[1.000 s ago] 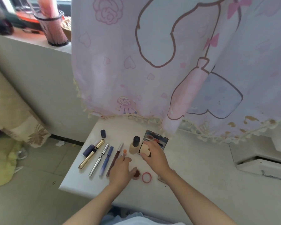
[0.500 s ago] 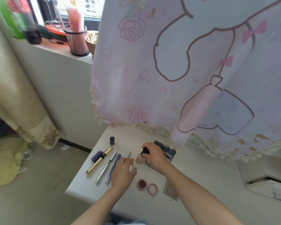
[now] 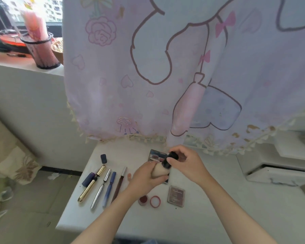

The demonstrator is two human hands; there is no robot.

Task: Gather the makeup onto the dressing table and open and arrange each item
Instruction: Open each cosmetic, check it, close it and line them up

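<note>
- The white worktop (image 3: 201, 217) stretches out in front of me.
- Towards its back left a small dark blue cap (image 3: 103, 158) sits alone.
- Nearer me, long things lie side by side, all slanted the same way: a blue tube (image 3: 88, 179), just beside it a gold tube (image 3: 92, 184), then a silver pen (image 3: 100, 189), a blue pen (image 3: 109, 189) and a dark red wand (image 3: 119, 185).
- Close to my edge sits a small red pot (image 3: 143, 199), with a red-rimmed lid (image 3: 155, 201) just beside it.
- Right of the lid a brown square compact (image 3: 176, 196) lies flat.
- At the back lies a palette (image 3: 155, 155), partly hidden.
</note>
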